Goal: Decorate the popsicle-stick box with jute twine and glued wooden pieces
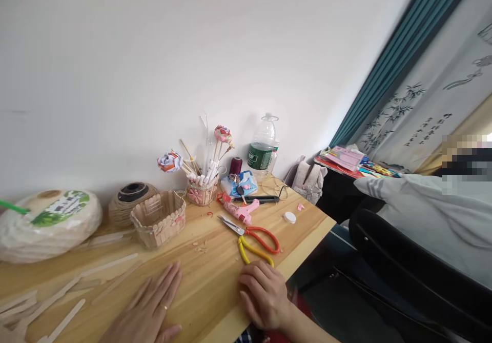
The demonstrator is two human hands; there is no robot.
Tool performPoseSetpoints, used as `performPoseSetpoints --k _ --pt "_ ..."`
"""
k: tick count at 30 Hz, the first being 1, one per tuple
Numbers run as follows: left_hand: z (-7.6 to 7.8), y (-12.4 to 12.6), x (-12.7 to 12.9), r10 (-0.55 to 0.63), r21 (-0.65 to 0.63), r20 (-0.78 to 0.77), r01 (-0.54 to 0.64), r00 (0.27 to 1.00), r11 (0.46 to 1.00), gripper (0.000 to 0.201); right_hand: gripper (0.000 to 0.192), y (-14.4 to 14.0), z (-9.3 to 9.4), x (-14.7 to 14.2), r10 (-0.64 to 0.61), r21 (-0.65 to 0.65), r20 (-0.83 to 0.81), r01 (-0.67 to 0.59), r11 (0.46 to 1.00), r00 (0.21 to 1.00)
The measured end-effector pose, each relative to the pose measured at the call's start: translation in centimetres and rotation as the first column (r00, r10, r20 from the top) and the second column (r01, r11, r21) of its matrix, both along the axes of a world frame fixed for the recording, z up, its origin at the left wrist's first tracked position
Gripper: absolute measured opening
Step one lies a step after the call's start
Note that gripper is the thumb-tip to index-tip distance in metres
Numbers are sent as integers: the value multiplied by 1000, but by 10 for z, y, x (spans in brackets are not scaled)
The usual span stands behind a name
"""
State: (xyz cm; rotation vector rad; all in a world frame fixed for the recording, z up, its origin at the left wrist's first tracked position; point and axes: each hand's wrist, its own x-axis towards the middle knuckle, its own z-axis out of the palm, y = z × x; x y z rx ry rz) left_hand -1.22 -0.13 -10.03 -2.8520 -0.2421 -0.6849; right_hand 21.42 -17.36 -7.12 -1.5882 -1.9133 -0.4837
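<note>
My left hand [149, 307] lies flat on the wooden table [215, 266], fingers stretched out and a thin ring on one of them. Beside it on the left are several flat wooden craft sticks [67, 320]. My right hand [265, 294] rests at the table's front edge with its fingers loosely curled, and nothing shows in them. Just beyond its knuckles lie scissors [242, 235] with one red and one yellow handle; whether the hand touches the yellow handle I cannot tell. Farther back stands a small basket of wooden pieces [159, 225], with little wood scraps [200, 247] to its right.
A pink glue gun [244, 211], a white cap [289, 217] and a large bottle [262, 148] are toward the back right. A holder [202, 192] with paper flowers, a twine roll [115, 207] and a wrapped coconut [49, 230] line the wall. A person in grey [434, 220] sits at right.
</note>
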Motion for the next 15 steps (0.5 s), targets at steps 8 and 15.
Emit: performPoseSetpoints --k 8,15 --pt "-12 3 -2 4 20 -20 -3 1000 1000 82 19 3 -4 0 -32 -12 -29 31 999 999" --pt "-18 7 -7 5 2 -90 -5 996 1000 80 17 2 -12 6 -28 104 -20 30 994 999"
